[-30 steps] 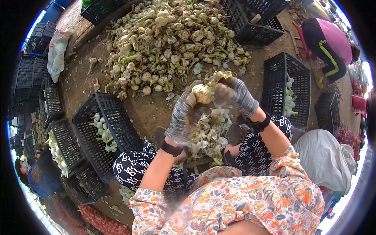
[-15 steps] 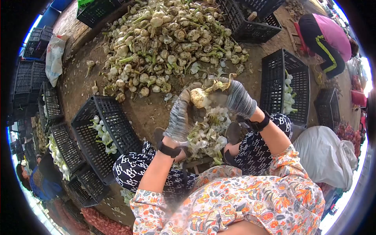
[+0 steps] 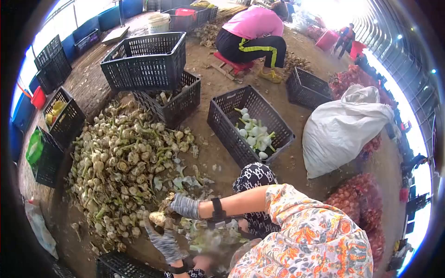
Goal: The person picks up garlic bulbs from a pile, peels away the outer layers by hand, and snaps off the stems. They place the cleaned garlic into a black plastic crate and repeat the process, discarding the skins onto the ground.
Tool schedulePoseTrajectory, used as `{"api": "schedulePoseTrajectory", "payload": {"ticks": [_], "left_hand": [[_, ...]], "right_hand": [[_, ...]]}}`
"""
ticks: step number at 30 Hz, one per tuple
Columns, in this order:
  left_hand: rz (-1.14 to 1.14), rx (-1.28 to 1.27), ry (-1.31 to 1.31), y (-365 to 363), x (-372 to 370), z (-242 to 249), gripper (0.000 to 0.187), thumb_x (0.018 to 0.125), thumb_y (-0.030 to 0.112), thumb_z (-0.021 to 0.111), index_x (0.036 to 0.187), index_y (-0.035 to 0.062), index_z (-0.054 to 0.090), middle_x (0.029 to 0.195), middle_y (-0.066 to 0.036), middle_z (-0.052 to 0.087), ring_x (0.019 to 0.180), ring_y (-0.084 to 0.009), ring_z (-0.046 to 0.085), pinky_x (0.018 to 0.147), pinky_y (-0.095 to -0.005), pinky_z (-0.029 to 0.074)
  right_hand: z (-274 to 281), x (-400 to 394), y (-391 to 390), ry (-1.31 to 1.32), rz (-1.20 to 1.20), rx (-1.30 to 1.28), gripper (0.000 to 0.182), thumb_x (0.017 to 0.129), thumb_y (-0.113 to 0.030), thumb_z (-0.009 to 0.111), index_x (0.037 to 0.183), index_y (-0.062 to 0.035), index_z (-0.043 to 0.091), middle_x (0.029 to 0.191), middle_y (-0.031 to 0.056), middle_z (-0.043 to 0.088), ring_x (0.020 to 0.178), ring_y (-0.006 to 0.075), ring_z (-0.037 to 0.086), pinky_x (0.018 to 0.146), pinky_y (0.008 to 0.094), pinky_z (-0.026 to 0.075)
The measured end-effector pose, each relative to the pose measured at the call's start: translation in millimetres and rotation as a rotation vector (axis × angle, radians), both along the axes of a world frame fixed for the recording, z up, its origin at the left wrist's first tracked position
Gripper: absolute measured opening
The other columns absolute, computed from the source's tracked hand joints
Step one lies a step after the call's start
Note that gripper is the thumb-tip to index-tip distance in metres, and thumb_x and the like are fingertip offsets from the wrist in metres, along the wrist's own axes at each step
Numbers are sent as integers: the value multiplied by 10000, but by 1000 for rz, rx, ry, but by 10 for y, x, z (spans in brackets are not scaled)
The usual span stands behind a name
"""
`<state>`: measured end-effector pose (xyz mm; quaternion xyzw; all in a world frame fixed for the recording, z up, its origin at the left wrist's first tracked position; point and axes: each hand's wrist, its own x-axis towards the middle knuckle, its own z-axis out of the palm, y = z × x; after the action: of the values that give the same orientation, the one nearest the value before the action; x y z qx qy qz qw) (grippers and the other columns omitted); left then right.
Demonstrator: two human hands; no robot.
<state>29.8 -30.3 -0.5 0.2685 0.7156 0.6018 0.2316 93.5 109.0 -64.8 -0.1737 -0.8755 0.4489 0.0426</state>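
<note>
Both my hands wear grey striped knit gloves with dirty fingers. My left hand [image 3: 166, 243] is closed around a garlic bulb [image 3: 157, 218] with a pale, brown-stained skin. Just above it, my right hand [image 3: 186, 206] is closed on the brownish leafy stalk end of the same bulb; its fingertips are partly hidden. Below the hands, a heap of peeled garlic skins and leaves [image 3: 211, 236] lies between my legs. Beside them spreads a large pile of dirty, unpeeled garlic [image 3: 125, 162] on the dirt floor.
A black crate [image 3: 218, 116] beside my right knee holds cleaned white garlic [image 3: 254, 132]. Stacked black crates [image 3: 143, 69] stand behind the pile. A white sack [image 3: 343, 129] and red net bags [image 3: 357, 199] are on the right. A person in pink [image 3: 252, 23] sits bent over ahead.
The view has swung to the right, so the pile and my hands now appear lower left. Both hands stay together on the garlic bulb.
</note>
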Motion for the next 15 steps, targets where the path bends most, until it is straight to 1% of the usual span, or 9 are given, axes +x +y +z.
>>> {"api": "schedulePoseTrajectory", "payload": {"ticks": [3,4,5,6,7,9,10,13,15], "left_hand": [[2,73,-270,-56,-123,-153,586,830,409,575,1215,-1,409,1118,-113,499,957,-197,515,812,-305,451],[20,122,-412,-57,-176,-209,520,834,406,572,1131,-9,470,1009,-95,543,867,-176,539,749,-288,467],[38,169,-554,-62,-233,-244,471,837,403,568,1047,-17,531,900,-77,586,777,-155,564,686,-271,483],[95,159,-887,34,-275,-192,522,825,506,531,987,9,545,825,-64,590,726,-156,571,638,-252,483],[95,152,-949,27,-321,-284,535,815,516,538,988,10,548,828,-66,594,723,-165,576,637,-263,488],[97,144,-1073,-57,-430,-586,561,795,537,552,989,11,554,836,-70,603,717,-185,585,634,-284,497],[-112,101,-1090,-165,-494,-559,515,821,434,572,1078,-8,511,998,-108,578,873,-216,572,761,-321,486],[-99,7,-208,-114,-238,-683,581,828,230,557,1280,-10,282,1272,-146,359,1156,-236,376,982,-328,305],[-70,15,-60,-92,-181,-768,678,813,162,582,1360,25,205,1367,-160,290,1256,-256,310,1063,-340,230]], "right_hand": [[-262,-58,-190,349,-302,-437,116,770,-108,562,771,7,575,678,118,565,603,222,541,566,332,433],[99,42,-180,293,-267,-314,143,773,-138,552,763,5,553,651,146,552,579,239,531,557,341,429],[105,45,-188,263,-239,-331,120,770,-114,539,801,0,564,674,136,573,598,216,538,566,336,435],[110,49,-202,234,-211,-347,121,767,-90,526,838,-6,574,697,126,593,616,194,544,575,331,442],[306,66,-195,203,-184,-364,144,764,-66,512,876,-11,585,720,116,614,635,172,550,585,327,448],[573,142,-202,47,-160,-310,179,775,-115,520,909,-21,593,694,136,601,624,212,565,586,330,455],[603,146,-190,-5,-152,-283,199,766,-125,536,923,-18,593,716,148,598,642,224,568,603,328,457],[607,169,-160,-41,-162,-192,243,739,-124,573,963,-31,591,873,148,587,758,236,562,709,326,449],[556,123,-183,-23,-173,-135,275,722,-112,594,989,-46,590,1007,136,580,855,235,552,799,326,438]]}}
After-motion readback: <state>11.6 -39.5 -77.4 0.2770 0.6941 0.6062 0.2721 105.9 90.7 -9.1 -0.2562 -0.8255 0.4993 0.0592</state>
